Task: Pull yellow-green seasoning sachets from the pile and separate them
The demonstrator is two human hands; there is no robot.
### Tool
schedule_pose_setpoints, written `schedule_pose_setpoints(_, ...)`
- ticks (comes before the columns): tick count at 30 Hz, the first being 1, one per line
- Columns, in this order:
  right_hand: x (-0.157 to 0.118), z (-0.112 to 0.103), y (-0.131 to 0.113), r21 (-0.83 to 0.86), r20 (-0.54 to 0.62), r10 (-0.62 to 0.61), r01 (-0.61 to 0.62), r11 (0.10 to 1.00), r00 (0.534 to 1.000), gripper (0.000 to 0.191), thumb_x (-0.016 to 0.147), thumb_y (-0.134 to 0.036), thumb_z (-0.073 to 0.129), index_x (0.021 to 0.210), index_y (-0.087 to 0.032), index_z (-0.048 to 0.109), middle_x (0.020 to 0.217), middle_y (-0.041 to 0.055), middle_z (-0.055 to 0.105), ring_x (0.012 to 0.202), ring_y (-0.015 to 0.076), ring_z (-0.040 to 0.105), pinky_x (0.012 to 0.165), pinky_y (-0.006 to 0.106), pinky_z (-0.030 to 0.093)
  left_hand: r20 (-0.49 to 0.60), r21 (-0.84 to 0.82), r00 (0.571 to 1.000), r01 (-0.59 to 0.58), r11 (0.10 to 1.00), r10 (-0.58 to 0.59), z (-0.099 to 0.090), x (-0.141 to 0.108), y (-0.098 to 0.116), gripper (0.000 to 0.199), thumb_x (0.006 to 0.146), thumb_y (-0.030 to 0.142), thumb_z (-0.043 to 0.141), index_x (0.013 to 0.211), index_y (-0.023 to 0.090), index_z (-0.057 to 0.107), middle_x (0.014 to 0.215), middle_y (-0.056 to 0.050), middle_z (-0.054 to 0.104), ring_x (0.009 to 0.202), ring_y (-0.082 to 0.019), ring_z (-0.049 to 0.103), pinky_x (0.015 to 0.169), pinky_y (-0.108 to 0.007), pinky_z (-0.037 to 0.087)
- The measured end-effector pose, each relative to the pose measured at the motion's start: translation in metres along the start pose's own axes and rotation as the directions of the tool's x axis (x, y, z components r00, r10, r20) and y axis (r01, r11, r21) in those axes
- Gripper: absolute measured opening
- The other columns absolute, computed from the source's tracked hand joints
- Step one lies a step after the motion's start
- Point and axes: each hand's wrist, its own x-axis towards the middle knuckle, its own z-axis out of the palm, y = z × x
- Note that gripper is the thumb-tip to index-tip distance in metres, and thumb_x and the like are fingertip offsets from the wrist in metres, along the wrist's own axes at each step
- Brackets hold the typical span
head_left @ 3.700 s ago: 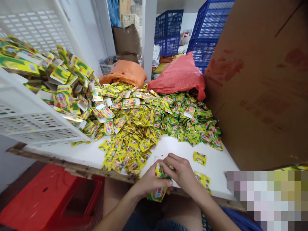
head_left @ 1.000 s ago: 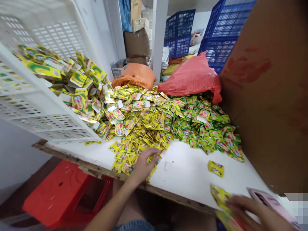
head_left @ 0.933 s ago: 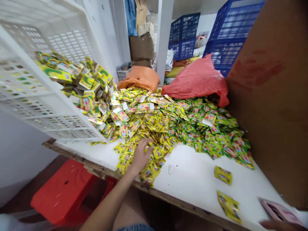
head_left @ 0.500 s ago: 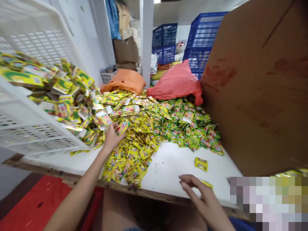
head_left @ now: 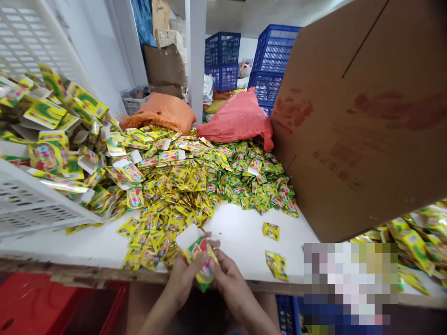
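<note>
Both hands meet at the table's front edge around a small yellow and green printed carton (head_left: 194, 243), its white end flap standing up. My left hand (head_left: 185, 277) grips the carton from the left, thumb across its front. On the other side my right hand (head_left: 226, 274) has thumb and fingers closed on it; some fingers are hidden behind. Just beyond the hands lies a heap of small yellow sachets (head_left: 167, 209). Green sachets (head_left: 244, 181) are heaped farther right. Two loose yellow sachets, a farther one (head_left: 271, 231) and a nearer one (head_left: 277, 265), lie right of my hands.
At left, a tilted white crate (head_left: 45, 204) spills open cartons (head_left: 49, 153) onto the white table (head_left: 237, 223). An orange sack (head_left: 164, 111) and a red sack (head_left: 237, 116) lie behind the heaps. A large cardboard box (head_left: 349, 130) stands at right; blue crates (head_left: 268, 65) are stacked behind.
My left hand has come back from the heap with a carton, toward the front edge. My right hand has moved left and closed on the same carton. The view has shifted right.
</note>
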Motion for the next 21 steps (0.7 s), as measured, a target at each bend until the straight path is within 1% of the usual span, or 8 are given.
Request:
schedule_pose_setpoints(1,0.009,-0.008,0.001,-0.126,-0.007,-0.018,0.017,0.992,1.0,0.038,0.08,-0.058,0.051,0.088,-0.024,0.064,0.08,0.0025,0.069,0.07,0.0197,0.064,0.062,0.031,0.052,-0.043,-0.079,0.997,0.053,0.995,-0.057,0.001,0.0,-0.002,0.055,0.069,0.039,0.068,0.117,0.017,0.054,0.099,-0.011,0.068,0.091,-0.027,0.064,0.078,-0.037,0.051)
schedule_pose_setpoints(3,0.038,-0.039,-0.001,-0.28,-0.095,-0.039,0.011,0.96,0.995,0.036,0.08,-0.055,0.053,0.078,-0.021,0.066,0.083,0.0031,0.069,0.076,0.0203,0.063,0.071,0.033,0.051,-0.139,-0.184,0.987,0.057,0.981,-0.084,0.0,-0.001,-0.001,0.048,0.066,0.036,0.072,0.108,0.016,0.06,0.086,-0.008,0.07,0.08,-0.023,0.065,0.069,-0.033,0.052)
schedule_pose_setpoints(6,0.093,-0.108,-0.008,-0.368,-0.373,-0.058,-0.09,0.925,0.926,0.033,0.089,-0.045,0.045,0.096,-0.017,0.062,0.101,0.0071,0.064,0.092,0.0206,0.059,0.083,0.038,0.047,-0.203,-0.235,0.975,0.046,0.971,-0.095,-0.006,-0.004,0.002,0.044,0.061,0.03,0.076,0.1,0.015,0.063,0.077,-0.004,0.069,0.071,-0.019,0.064,0.062,-0.028,0.051)
schedule_pose_setpoints(8,0.125,-0.148,-0.009,-0.394,-0.482,-0.054,-0.161,0.905,0.875,0.029,0.089,-0.037,0.05,0.109,-0.016,0.056,0.111,0.0073,0.058,0.095,0.0189,0.058,0.083,0.04,0.048,-0.216,-0.224,0.968,0.077,0.972,-0.126,-0.008,-0.007,0.001,0.042,0.059,0.029,0.077,0.097,0.015,0.064,0.075,-0.004,0.068,0.067,-0.017,0.063,0.06,-0.026,0.051)
schedule_pose_setpoints(11,0.156,-0.18,-0.001,-0.423,-0.556,-0.049,-0.231,0.876,0.83,0.029,0.089,-0.032,0.052,0.114,-0.017,0.053,0.116,0.0071,0.055,0.097,0.0185,0.057,0.082,0.039,0.049,-0.224,-0.177,0.964,0.103,0.979,-0.142,-0.005,-0.008,-0.007,0.041,0.059,0.031,0.077,0.094,0.013,0.065,0.072,-0.005,0.068,0.065,-0.017,0.063,0.057,-0.025,0.05)
schedule_pose_setpoints(16,0.16,-0.2,0.015,-0.457,-0.581,-0.08,-0.244,0.855,0.81,0.03,0.089,-0.032,0.053,0.114,-0.016,0.053,0.114,0.0066,0.056,0.096,0.0191,0.058,0.08,0.04,0.05,-0.252,-0.137,0.958,0.107,0.985,-0.139,-0.006,-0.006,-0.013,0.044,0.055,0.032,0.079,0.092,0.012,0.065,0.072,-0.005,0.069,0.066,-0.018,0.064,0.06,-0.027,0.051)
schedule_pose_setpoints(19,0.137,-0.22,0.015,-0.465,-0.561,-0.126,-0.185,0.866,0.818,0.031,0.084,-0.034,0.059,0.108,-0.014,0.055,0.106,0.0068,0.059,0.09,0.0181,0.059,0.076,0.035,0.05,-0.258,-0.155,0.95,0.139,0.978,-0.176,-0.011,-0.003,-0.012,0.046,0.055,0.03,0.08,0.094,0.013,0.063,0.074,-0.004,0.068,0.067,-0.018,0.064,0.061,-0.026,0.052)
schedule_pose_setpoints(21,0.116,-0.232,0.014,-0.466,-0.527,-0.137,-0.151,0.871,0.839,0.034,0.075,-0.038,0.066,0.097,-0.012,0.059,0.09,0.0059,0.064,0.078,0.018,0.061,0.067,0.03,0.049,-0.252,-0.166,0.945,0.169,0.971,-0.208,-0.012,-0.001,-0.013,0.046,0.055,0.03,0.08,0.095,0.013,0.063,0.074,-0.004,0.068,0.067,-0.017,0.064,0.061,-0.026,0.052)
